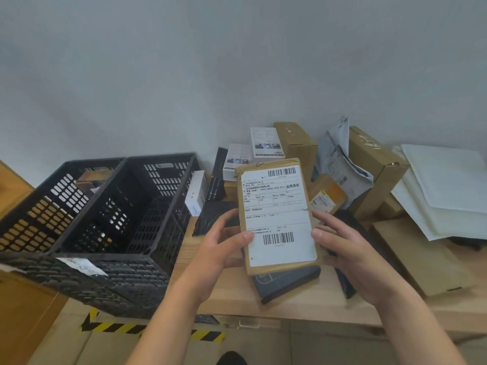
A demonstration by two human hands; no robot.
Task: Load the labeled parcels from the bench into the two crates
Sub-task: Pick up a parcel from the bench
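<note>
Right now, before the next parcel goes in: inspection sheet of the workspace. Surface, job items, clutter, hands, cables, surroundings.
Surface: wooden bench, parcels piled along its back and right.
Job's things: brown labeled parcel held above the bench, label facing the camera; left crate holds at least one box; right crate shows no parcel inside; cardboard boxes and grey poly bag wait by the wall.
Clutter: white padded mailers stacked far right; black box lying below the held parcel.
Grippers: left hand and right hand each grip a side edge of the parcel.
Cables: nothing seen.
Surroundings: grey wall; yellow-black hazard tape on the floor.
</note>
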